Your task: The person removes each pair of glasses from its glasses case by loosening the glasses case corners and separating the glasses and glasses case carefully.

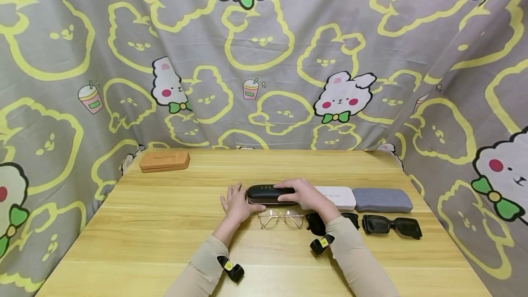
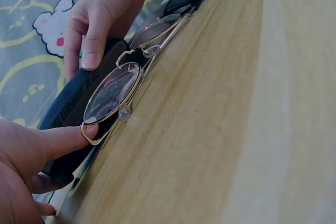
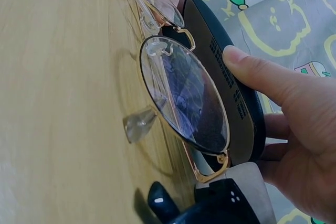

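A black glasses case (image 1: pixel 268 195) lies near the middle of the table, its lid looking closed. My left hand (image 1: pixel 239 204) holds its left end, thumb (image 2: pixel 63 142) along the front and fingers around the end. From above, my right hand (image 1: pixel 304 194) grips the right part, with the thumb (image 3: pixel 247 66) on the near side and fingers behind. Directly in front of the case stand thin gold-rimmed eyeglasses (image 1: pixel 282 219), lenses upright and temples folded. In the left wrist view the left thumb tip is close to the eyeglasses' rim; whether they touch I cannot tell.
To the right are a white glasses case (image 1: pixel 338 197) and a grey-blue one (image 1: pixel 383 200). Before them lie black sunglasses (image 1: pixel 316 224), partly under the right forearm, and rectangular black sunglasses (image 1: pixel 392 226). An orange-brown case (image 1: pixel 165 161) is at the far left. Patterned curtain surrounds the table.
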A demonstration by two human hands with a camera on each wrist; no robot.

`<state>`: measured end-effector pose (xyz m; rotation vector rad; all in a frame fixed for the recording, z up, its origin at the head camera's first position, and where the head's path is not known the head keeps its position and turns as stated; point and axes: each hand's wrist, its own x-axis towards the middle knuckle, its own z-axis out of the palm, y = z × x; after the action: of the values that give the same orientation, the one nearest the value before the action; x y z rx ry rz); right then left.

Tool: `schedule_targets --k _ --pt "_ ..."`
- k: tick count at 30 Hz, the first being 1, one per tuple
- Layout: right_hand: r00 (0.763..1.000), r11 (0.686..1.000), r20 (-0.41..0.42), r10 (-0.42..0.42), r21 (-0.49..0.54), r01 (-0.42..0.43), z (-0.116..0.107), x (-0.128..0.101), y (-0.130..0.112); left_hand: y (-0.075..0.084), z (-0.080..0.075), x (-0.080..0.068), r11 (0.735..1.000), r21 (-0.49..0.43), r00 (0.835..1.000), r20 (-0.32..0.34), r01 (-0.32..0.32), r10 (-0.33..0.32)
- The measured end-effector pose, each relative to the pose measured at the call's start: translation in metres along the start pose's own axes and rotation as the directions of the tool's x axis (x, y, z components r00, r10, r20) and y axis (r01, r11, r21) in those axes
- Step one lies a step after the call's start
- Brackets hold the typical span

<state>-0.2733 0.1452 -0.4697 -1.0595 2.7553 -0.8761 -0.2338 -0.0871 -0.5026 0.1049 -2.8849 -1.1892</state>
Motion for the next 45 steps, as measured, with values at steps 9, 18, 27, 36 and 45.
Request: schedule_targets --k 9,18,27,36,45 --pt "1.000 1.000 0.009 0.016 0.016 -0.016 -0.0003 -0.0007 -0.0014 -0.0003 0.0000 0.0007 1.000 -0.006 1.000 0.003 0.012 -0.012" --pt "0.999 0.999 0.009 0.043 0.012 -0.043 0.0003 -0.0005 -0.0042 0.0020 -0.0013 -0.0016 1.000 -0.020 1.000 0.003 0.001 -0.001" --pt "0.999 0.999 0.000 0.042 -0.017 -0.042 0.0014 -0.0001 -0.0077 0.0000 -0.0004 0.0008 1.000 -0.027 1.000 0.004 0.007 -0.007" --pt "1.000 0.999 -0.014 0.015 -0.048 -0.015 0.0036 0.0018 -0.0071 -0.0008 -0.0007 0.0017 0.999 -0.038 1.000 0.000 0.011 -0.011" --pt "0.999 0.996 -0.021 0.044 -0.077 -0.046 0.0056 0.0027 -0.0090 -0.0007 -0.0012 0.0008 0.999 -0.029 1.000 0.006 0.018 -0.018"
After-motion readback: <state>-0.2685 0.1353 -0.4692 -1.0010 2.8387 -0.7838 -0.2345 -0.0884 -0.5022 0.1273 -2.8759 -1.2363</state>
